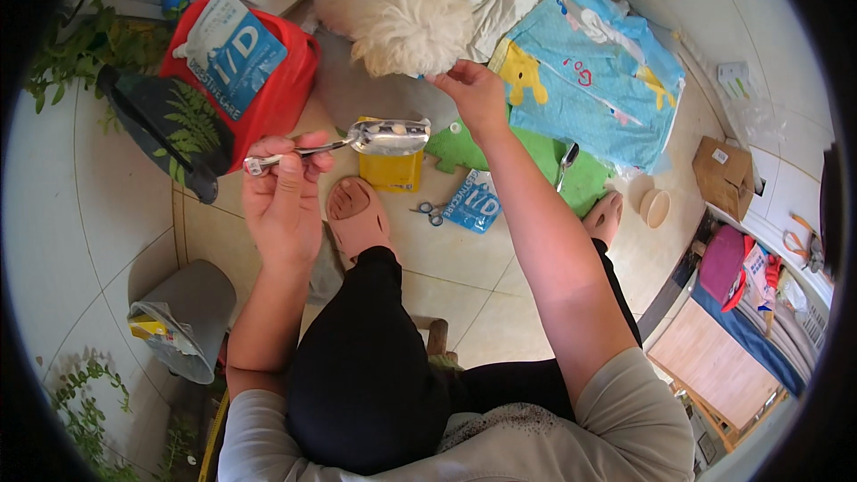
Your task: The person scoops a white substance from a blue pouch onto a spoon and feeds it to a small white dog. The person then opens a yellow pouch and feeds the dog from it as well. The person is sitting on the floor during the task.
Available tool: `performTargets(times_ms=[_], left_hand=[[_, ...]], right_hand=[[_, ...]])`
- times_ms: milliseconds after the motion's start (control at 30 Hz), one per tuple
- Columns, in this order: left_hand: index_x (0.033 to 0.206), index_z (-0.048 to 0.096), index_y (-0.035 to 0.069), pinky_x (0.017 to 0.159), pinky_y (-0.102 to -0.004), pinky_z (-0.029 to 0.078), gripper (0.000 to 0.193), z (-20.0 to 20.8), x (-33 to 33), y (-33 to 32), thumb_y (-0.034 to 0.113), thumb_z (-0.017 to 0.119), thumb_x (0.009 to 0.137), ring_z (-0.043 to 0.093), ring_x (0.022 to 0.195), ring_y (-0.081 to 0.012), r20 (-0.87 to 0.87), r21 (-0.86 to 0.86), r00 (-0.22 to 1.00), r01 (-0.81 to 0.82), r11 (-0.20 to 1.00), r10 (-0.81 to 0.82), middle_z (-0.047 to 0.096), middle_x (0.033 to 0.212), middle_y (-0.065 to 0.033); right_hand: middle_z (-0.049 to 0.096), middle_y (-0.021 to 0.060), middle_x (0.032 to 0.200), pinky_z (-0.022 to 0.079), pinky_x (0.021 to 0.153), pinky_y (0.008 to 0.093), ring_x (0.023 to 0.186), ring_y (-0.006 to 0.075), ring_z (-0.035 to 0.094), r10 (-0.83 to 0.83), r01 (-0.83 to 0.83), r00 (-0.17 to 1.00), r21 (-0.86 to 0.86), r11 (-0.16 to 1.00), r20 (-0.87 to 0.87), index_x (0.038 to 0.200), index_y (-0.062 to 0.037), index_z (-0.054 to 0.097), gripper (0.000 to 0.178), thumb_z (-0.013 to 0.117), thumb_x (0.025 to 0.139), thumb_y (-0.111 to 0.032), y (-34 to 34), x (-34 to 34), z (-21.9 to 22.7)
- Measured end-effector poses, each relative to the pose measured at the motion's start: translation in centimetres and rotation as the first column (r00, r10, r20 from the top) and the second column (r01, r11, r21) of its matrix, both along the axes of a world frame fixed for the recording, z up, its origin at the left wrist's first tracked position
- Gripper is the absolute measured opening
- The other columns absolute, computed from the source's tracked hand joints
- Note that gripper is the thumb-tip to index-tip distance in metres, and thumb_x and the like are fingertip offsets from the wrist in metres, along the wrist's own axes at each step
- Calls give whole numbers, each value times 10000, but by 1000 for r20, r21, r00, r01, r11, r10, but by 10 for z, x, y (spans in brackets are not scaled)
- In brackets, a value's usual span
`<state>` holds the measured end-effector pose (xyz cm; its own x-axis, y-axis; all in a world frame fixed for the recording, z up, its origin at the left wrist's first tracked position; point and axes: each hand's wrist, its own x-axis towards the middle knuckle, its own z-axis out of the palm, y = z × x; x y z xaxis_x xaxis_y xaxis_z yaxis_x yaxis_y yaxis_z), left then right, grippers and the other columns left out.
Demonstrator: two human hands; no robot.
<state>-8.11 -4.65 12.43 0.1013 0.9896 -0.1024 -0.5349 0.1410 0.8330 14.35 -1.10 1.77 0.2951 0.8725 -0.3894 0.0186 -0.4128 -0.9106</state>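
Observation:
My left hand (284, 183) grips the handle of a shiny metal spoon (389, 136) with a long, deep bowl. A few pale bits seem to lie in it. My right hand (471, 98) reaches forward to the muzzle of a fluffy white dog (393, 9), its fingertips pinched together. What they hold, if anything, is hidden against the fur. Below the spoon, a yellow packet (390, 172) rests on the floor. Close by are small scissors (430, 211) and a blue-and-white pouch (474, 203).
A red bin (293, 71) with a blue-and-white bag (239, 54) stands at left. A grey waste bin (201, 303) sits nearer. On the right are a blue towel (580, 80), a green mat (536, 165) with another spoon (569, 161), a bowl (655, 208) and a cardboard box (721, 177).

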Motion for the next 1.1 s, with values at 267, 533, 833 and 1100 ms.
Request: performTargets(times_ms=[267,533,833,1100], left_hand=[[976,467,42,747,-285,436,117,2,1,1,66,457,862,539,793,-170,10,-11,1000,-20,1000,20,545,1010,-172],[1015,479,53,755,-263,423,150,0,2,1,68,421,878,536,806,-161,16,11,1000,13,1000,-13,548,1027,-156],[1016,479,54,758,-260,423,150,0,2,1,71,419,880,536,807,-156,8,8,1000,5,1000,-5,548,1030,-157],[1019,481,52,758,-259,422,153,-1,2,2,77,418,882,533,803,-151,9,11,1000,9,1000,-10,548,1031,-157]], right_hand=[[626,44,708,432,602,217,625,76,537,6,-6,1000,12,1000,20,806,-22,641,227,714,652,-170,3,0,3],[595,22,717,418,589,206,631,65,507,1,-1,999,-7,1000,-46,778,-2,605,257,737,650,-182,5,0,9],[602,20,701,423,585,203,620,63,511,-12,12,999,3,1000,-36,796,-11,627,230,732,648,-152,6,0,8],[580,6,697,404,572,201,625,55,482,15,-14,999,27,1000,-47,746,-7,599,230,736,656,-168,6,0,8]])
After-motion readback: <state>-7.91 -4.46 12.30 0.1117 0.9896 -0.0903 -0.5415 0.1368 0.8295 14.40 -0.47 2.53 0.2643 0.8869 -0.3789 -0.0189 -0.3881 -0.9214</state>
